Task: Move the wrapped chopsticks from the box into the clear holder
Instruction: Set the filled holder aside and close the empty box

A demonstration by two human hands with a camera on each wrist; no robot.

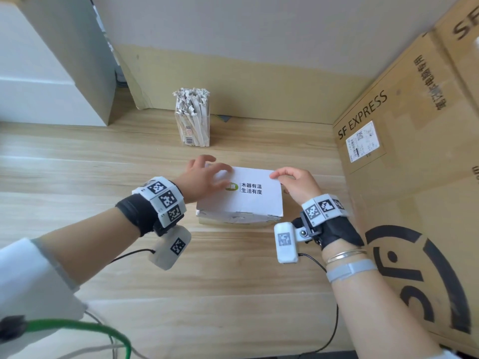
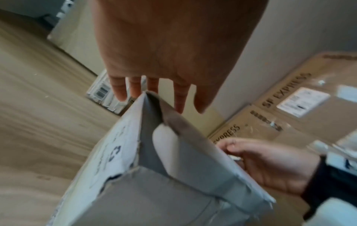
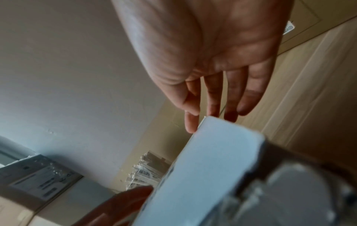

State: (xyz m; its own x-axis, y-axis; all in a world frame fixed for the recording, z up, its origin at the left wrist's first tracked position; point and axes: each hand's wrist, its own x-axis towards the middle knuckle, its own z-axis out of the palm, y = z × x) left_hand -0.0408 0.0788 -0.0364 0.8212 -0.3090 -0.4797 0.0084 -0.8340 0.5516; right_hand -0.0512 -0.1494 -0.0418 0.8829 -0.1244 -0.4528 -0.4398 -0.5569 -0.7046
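A white box [image 1: 239, 200] with printed characters on its lid sits mid-table. My left hand [image 1: 215, 172] lies with straight, spread fingers [image 2: 179, 97] on the lid's far left corner. My right hand [image 1: 276, 176] pinches the lid's far right corner between thumb and forefinger [image 3: 191, 123]. The left wrist view shows the lid [image 2: 193, 146] raised a little off the box's grey inside. What is inside stays hidden. Behind the box stands the clear holder [image 1: 193, 120], packed with upright wrapped chopsticks [image 1: 191, 95]. The holder also shows in the wrist views [image 2: 104, 94] [image 3: 146, 169].
Large brown SF Express cartons [image 1: 414, 151] wall off the right side. A white cabinet [image 1: 39, 73] stands at the back left, and a cardboard sheet [image 1: 246, 81] leans on the wall. Green and black cables [image 1: 77, 327] hang at the wooden table's [image 1: 77, 164] near edge.
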